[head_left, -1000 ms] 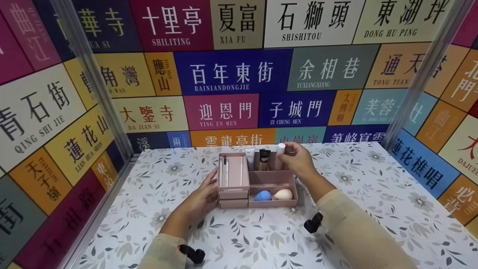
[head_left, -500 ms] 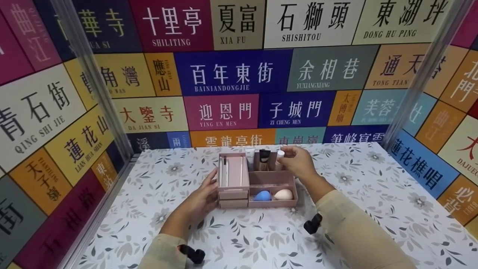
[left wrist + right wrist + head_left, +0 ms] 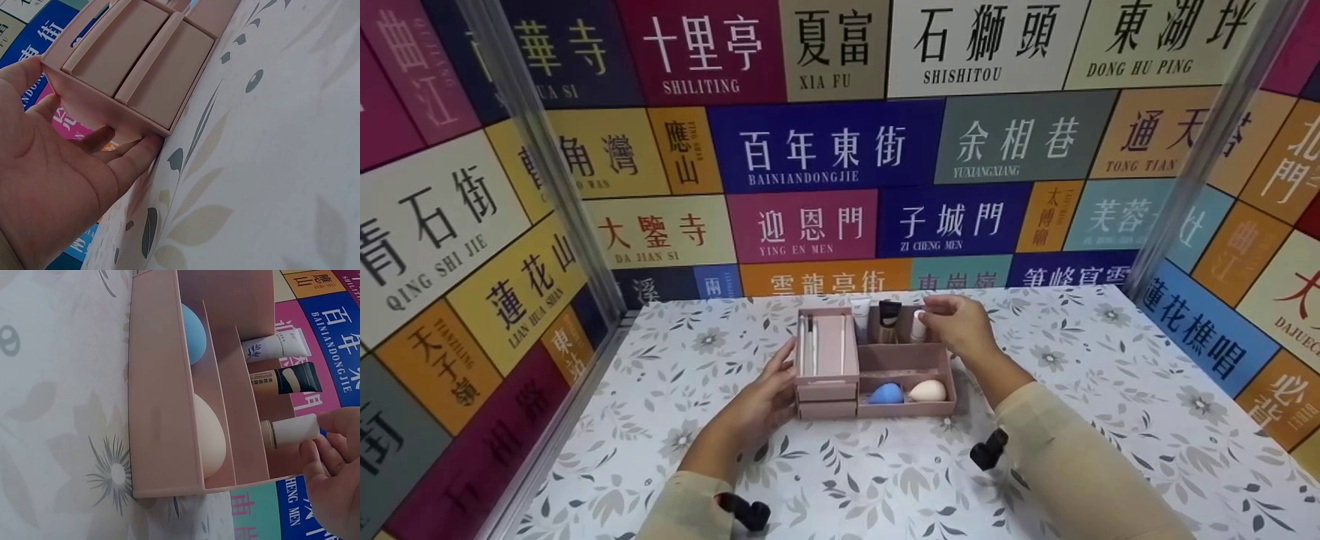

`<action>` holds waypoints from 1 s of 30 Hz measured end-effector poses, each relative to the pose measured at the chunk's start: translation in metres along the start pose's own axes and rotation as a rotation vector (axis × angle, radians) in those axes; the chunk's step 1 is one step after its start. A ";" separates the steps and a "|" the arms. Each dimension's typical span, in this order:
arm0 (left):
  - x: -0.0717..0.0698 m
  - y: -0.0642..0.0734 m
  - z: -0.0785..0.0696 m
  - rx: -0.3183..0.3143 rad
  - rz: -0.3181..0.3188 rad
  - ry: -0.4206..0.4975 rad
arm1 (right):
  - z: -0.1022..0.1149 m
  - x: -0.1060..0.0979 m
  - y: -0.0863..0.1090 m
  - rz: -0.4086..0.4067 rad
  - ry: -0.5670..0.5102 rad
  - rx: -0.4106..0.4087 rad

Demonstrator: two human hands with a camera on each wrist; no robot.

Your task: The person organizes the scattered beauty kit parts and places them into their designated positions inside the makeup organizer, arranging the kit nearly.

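A pink makeup organizer point(image 3: 907, 409) stands on the table. My right hand point(image 3: 964, 326) pinches the white cap of a small cosmetic bottle point(image 3: 289, 431), whose lower part is down in the back compartment. Beside that bottle stand a tan foundation tube with a black cap point(image 3: 287, 379) and a white tube point(image 3: 278, 346). My left hand point(image 3: 761, 397) rests against the organizer's left side, its fingers fairly straight along the wall in the left wrist view. Blue point(image 3: 887, 393) and cream point(image 3: 928, 391) makeup sponges sit in the front compartments.
Thin makeup brushes point(image 3: 844, 345) lie in the organizer's upper left tray, above two drawers point(image 3: 169, 70). A floral cloth point(image 3: 870, 480) covers the table. Behind it rises a wall point(image 3: 825, 146) of coloured sign panels, with metal posts point(image 3: 1192, 150) at the corners.
My right hand has lowered the white-capped bottle deeper into the back compartment, so its cap now stands lower among the tubes. The left hand has stayed at the organizer's side.
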State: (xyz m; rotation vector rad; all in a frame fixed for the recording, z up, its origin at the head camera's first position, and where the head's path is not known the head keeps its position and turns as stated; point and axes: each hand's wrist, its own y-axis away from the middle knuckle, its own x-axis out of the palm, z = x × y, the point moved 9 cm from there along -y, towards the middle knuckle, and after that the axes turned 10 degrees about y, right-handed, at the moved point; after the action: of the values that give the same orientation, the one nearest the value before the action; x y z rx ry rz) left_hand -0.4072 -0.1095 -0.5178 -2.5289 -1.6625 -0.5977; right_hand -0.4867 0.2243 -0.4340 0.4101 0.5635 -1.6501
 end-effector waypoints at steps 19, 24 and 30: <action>-0.002 0.002 0.001 -0.008 -0.019 0.011 | -0.020 -0.013 0.019 -0.046 -0.273 0.079; -0.002 0.001 0.000 -0.001 -0.025 -0.005 | -0.026 -0.017 0.031 -0.074 -0.325 0.070; -0.005 0.001 0.000 -0.014 -0.056 -0.002 | -0.032 -0.019 0.039 -0.081 -0.361 0.068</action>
State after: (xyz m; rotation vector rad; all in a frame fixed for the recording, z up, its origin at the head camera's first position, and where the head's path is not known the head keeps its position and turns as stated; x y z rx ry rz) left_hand -0.4076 -0.1140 -0.5195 -2.5010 -1.7413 -0.6131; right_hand -0.4467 0.2549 -0.4545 0.1324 0.2570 -1.7726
